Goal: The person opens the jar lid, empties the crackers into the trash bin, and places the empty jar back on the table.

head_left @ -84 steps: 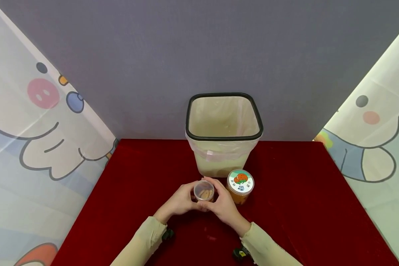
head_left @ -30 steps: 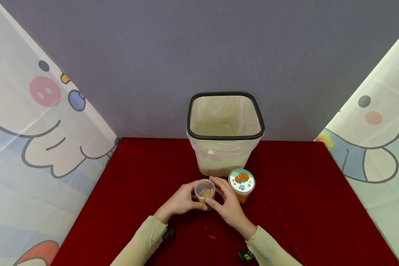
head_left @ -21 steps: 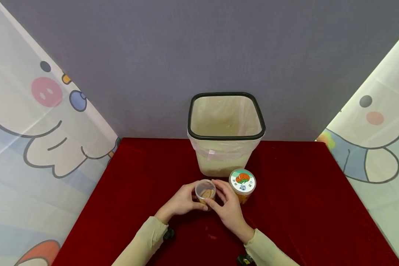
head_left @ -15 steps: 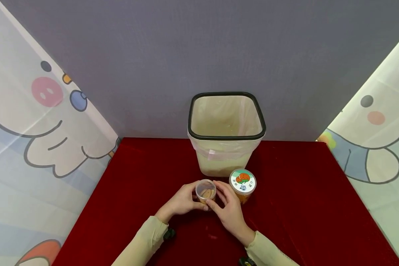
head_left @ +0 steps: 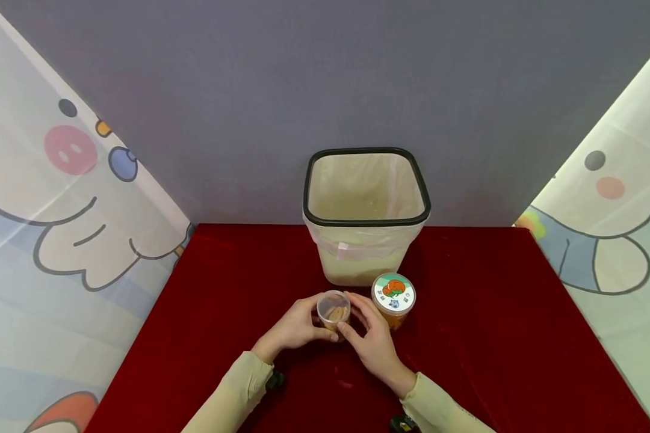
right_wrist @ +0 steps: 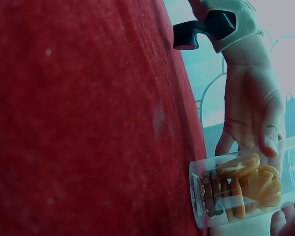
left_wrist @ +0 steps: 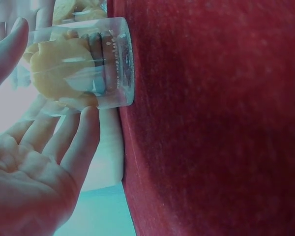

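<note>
A clear jar (head_left: 333,309) stands upright on the red cloth, holding orange-brown biscuits (right_wrist: 241,184). Curved around its left side is my left hand (head_left: 299,323), thumb in front and fingers behind. My right hand (head_left: 372,340) grips the opposite side near the top, with the thumb at the front and fingertips at the back rim. In the left wrist view, fingers of the left hand (left_wrist: 39,167) lie along the jar wall (left_wrist: 115,64). Both wrist views show the jar's base down at the cloth.
Just right of the hands is a second jar (head_left: 393,294) with an orange-fruit picture on its lid. Behind stands a cream bin (head_left: 360,264) with a black rim and a thin liner. A grey wall (head_left: 249,108) rises behind the red-covered table (head_left: 509,337).
Compared with 2.8 seconds ago, my right hand has shifted slightly right around the rim, its wrist lower and its fingers more spread. The left hand and jar stay nearly in place.
</note>
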Demonstrator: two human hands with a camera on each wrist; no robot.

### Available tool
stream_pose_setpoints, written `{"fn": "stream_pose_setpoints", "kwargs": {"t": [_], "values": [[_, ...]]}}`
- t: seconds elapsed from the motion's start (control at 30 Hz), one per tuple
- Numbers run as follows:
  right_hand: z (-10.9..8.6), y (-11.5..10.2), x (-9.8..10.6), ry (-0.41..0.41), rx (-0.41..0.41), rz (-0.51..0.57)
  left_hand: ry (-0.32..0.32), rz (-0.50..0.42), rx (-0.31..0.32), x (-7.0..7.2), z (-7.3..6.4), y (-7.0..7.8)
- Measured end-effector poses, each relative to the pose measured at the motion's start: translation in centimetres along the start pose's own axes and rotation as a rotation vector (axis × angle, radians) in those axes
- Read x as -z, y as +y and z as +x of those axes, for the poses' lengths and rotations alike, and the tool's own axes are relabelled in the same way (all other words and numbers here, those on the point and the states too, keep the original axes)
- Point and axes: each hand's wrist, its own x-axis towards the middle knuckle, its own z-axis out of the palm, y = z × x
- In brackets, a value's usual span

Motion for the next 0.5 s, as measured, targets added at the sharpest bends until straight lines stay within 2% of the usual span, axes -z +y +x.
{"fn": "stream_pose_setpoints", "kwargs": {"t": [0.23, 0.5], "values": [[0.14, 0.03, 0.15, -0.061, -0.011, 0.025, -0.010, -0.006, -0.009, 0.06, -0.13, -0.24], [0.73, -0.03, 0.20, -0.067, 0.001, 0.009, 0.000, -0.002, -0.011, 0.03, -0.09, -0.40]]}}
